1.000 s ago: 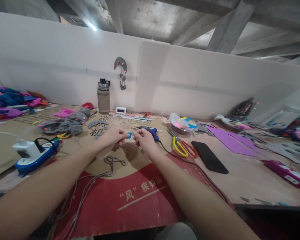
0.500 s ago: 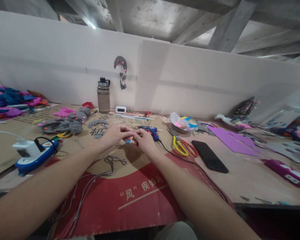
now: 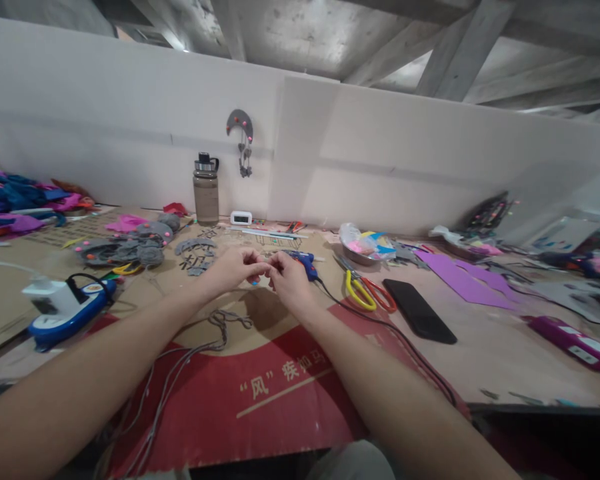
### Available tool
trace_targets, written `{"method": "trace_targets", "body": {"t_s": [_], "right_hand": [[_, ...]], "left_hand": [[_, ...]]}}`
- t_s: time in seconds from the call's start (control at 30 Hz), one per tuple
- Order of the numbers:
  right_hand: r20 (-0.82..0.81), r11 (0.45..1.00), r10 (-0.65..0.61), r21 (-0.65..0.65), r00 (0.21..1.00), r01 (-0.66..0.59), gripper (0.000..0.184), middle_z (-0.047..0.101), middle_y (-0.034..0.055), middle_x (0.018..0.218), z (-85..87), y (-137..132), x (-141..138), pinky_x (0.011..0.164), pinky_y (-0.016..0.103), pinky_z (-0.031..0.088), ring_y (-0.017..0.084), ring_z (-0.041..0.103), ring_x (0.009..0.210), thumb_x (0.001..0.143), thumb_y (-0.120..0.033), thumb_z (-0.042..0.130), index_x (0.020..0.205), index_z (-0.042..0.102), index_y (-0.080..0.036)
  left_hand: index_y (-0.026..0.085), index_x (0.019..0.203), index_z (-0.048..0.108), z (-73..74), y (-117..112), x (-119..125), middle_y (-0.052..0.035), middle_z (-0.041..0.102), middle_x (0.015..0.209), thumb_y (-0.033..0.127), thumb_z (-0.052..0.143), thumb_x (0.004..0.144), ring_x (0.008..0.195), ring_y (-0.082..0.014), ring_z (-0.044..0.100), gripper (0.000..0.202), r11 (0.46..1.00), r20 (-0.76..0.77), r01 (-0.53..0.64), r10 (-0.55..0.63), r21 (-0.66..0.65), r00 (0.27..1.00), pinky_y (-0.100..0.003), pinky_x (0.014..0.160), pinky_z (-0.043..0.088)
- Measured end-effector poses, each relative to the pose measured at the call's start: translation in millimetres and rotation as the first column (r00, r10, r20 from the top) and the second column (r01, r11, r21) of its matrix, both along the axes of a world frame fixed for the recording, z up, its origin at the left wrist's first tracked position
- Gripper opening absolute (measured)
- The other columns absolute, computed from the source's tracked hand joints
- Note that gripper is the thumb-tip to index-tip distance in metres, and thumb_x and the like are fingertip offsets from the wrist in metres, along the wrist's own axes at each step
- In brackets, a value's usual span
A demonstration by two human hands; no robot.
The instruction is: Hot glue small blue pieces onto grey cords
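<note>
My left hand (image 3: 239, 268) and my right hand (image 3: 286, 275) meet fingertip to fingertip above the cardboard sheet (image 3: 280, 400). Both are pinched closed; whatever sits between the fingers is too small or hidden to make out. Just behind my right hand lies a blue glue gun (image 3: 307, 264), its black cord running to the lower right. Grey cords (image 3: 221, 327) lie loose on the cardboard below my left wrist. Grey felt cut-outs (image 3: 197, 257) rest beyond my left hand.
To the right lie scissors with yellow and red handles (image 3: 363, 293), a black phone (image 3: 419, 311) and purple felt (image 3: 465, 280). A blue-and-white power strip (image 3: 75, 313) sits at left. A water bottle (image 3: 207, 193) and small white clock (image 3: 241, 218) stand by the wall.
Both hands stay pinched together in nearly the same place, with only a slight shift of the fingers. The view has tilted a little; nothing else has visibly moved.
</note>
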State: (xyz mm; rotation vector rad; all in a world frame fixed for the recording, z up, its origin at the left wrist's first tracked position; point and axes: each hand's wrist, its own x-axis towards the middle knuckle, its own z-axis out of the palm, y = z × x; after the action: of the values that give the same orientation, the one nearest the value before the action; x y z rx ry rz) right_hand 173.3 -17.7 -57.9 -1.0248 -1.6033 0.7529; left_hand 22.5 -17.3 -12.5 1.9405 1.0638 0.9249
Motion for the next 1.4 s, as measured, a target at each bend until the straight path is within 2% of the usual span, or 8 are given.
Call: {"method": "trace_targets", "body": {"t_s": [0.13,0.23,0.33,0.67,0.9,1.03,1.17,1.4], "right_hand": [[-0.283,0.975,0.178,-0.08,0.942,-0.208,0.021,0.05,-0.005,0.058,9.7,-6.5,-5.7,0.045,0.021,0.036,0.008,0.045,0.047,0.077,-0.039,0.056,0.071,0.047,-0.021],[-0.454,0.943,0.243,-0.098,0.858,-0.319,0.026,0.05,-0.0048,0.061,16.7,-9.6,-8.0,0.046,0.02,0.037,0.007,0.045,0.048,0.078,-0.044,0.053,0.072,0.044,-0.02],[-0.471,0.944,0.232,-0.103,0.851,-0.315,0.027,0.05,-0.0044,0.063,19.5,-9.4,-6.5,0.047,0.02,0.037,0.006,0.045,0.049,0.08,-0.045,0.051,0.072,0.046,-0.02],[-0.426,0.971,0.168,-0.082,0.889,-0.223,0.022,0.05,-0.0061,0.059,17.7,-6.8,-5.6,0.045,0.019,0.035,0.006,0.045,0.047,0.08,-0.041,0.051,0.075,0.045,-0.02],[-0.356,0.982,0.142,-0.067,0.924,-0.177,0.019,0.049,-0.006,0.063,18.0,-12.9,-10.2,0.045,0.02,0.036,0.007,0.046,0.049,0.082,-0.039,0.047,0.086,0.044,-0.021],[-0.348,0.971,0.195,-0.066,0.917,-0.232,0.022,0.047,-0.0051,0.065,18.6,-16.1,-10.6,0.049,0.02,0.039,0.009,0.046,0.055,0.084,-0.043,0.043,0.091,0.046,-0.023],[-0.391,0.969,0.213,-0.035,0.895,-0.246,0.023,0.045,-0.0045,0.066,18.8,-14.5,-10.2,0.052,0.021,0.039,0.009,0.044,0.056,0.085,-0.044,0.042,0.092,0.049,-0.023],[-0.249,0.995,0.043,0.1,0.967,-0.018,0.012,0.058,0.0005,0.079,27.4,-20.4,-4.5,0.065,0.025,0.043,0.011,0.053,0.068,0.08,-0.031,0.053,0.084,0.054,-0.02]], "left_hand": [[0.015,0.065,0.054,-0.8,-1.6,3.2,0.0024,0.05,0.055,0.038,0.059,0.076,0.053,-0.0088,0.044,0.026,0.998,0.149,0.047,-0.051,0.031,0.987,-0.022,0.051,0.034],[0.016,0.066,0.051,-3.6,-2.4,7.4,0.0031,0.047,0.056,0.041,0.058,0.078,0.051,-0.0086,0.043,0.029,0.981,0.464,0.169,-0.109,-0.09,0.879,-0.023,0.052,0.037],[0.014,0.066,0.054,-5.4,-1.4,9.8,0.0012,0.051,0.062,0.038,0.063,0.075,0.052,-0.0076,0.044,0.027,0.964,0.583,0.213,-0.082,-0.159,0.808,-0.023,0.054,0.039],[0.013,0.083,0.064,-9.9,0.6,11.0,-0.0015,0.06,0.067,0.032,0.066,0.072,0.06,-0.0106,0.052,0.022,0.995,0.482,0.08,-0.04,-0.062,0.875,-0.026,0.06,0.042],[0.014,0.074,0.061,-1.9,-11.8,12.7,-0.0016,0.062,0.063,0.036,0.067,0.071,0.058,-0.0116,0.055,0.023,0.997,0.335,-0.079,0.069,0.018,0.94,-0.025,0.058,0.044],[0.015,0.07,0.057,-1.4,-11.9,13.7,-0.001,0.061,0.062,0.037,0.062,0.076,0.058,-0.0118,0.056,0.024,0.998,0.306,0.056,-0.052,-0.004,0.951,-0.026,0.06,0.044],[0.014,0.074,0.057,-6.1,-6.5,15.7,-0.0017,0.061,0.064,0.038,0.061,0.077,0.059,-0.0113,0.057,0.025,0.971,0.501,0.219,-0.142,-0.098,0.854,-0.027,0.061,0.045],[0.014,0.074,0.057,-8.5,-1.9,12.9,-0.0009,0.059,0.062,0.04,0.063,0.075,0.056,-0.01,0.054,0.027,0.987,0.478,0.07,0.009,-0.146,0.878,-0.024,0.057,0.042]]}}
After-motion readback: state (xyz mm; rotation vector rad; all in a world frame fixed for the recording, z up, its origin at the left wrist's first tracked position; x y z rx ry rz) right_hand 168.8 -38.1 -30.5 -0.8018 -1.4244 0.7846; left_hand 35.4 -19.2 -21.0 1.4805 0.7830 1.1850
